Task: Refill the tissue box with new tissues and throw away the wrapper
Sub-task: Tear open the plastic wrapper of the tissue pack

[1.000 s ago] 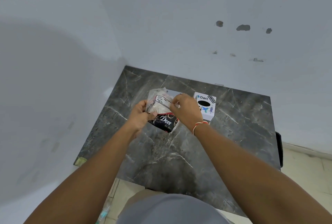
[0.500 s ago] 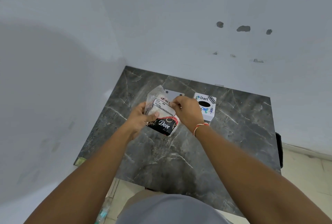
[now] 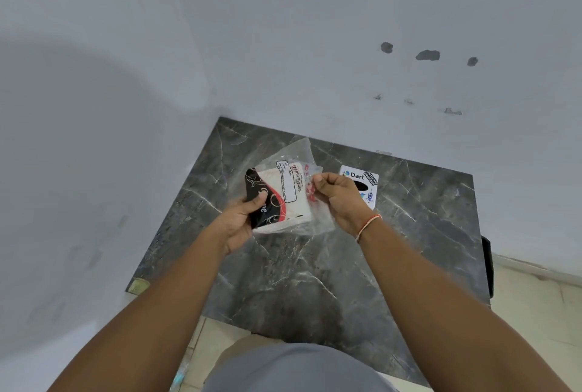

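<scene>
- dark marble table [image 3: 315,281] with pale veins fills a corner between two bluish-white walls [image 3: 283,29], and both bare arms reach out over it
- left hand [image 3: 241,221] is closed around the near left end of the tissue pack [image 3: 280,199], thumb lying across the black printed end and fingers curled underneath
- right hand [image 3: 341,198] pinches the clear wrapper [image 3: 310,202] between thumb and fingertips at the pack's right edge, the other fingers folded into the palm
- pack is held up off the table between the two hands, tilted, its white label with "big tissues" facing up beside a black and red printed panel
- loose clear plastic stands up past the far end of the pack and hangs in a crumpled fold below it, between the hands
- thin orange and white thread band [image 3: 367,226] circles the right wrist
- tissue box [image 3: 360,185] sits on the table just beyond the right hand, white, marked "dart", its dark oval slot on top partly hidden by the knuckles
- small yellowish sticker [image 3: 138,285] marks the table's near left corner
- several dark chipped spots [image 3: 427,55] dot the far wall above the table
- pale floor tiles [image 3: 535,303] show to the right of the table and below its near edge
</scene>
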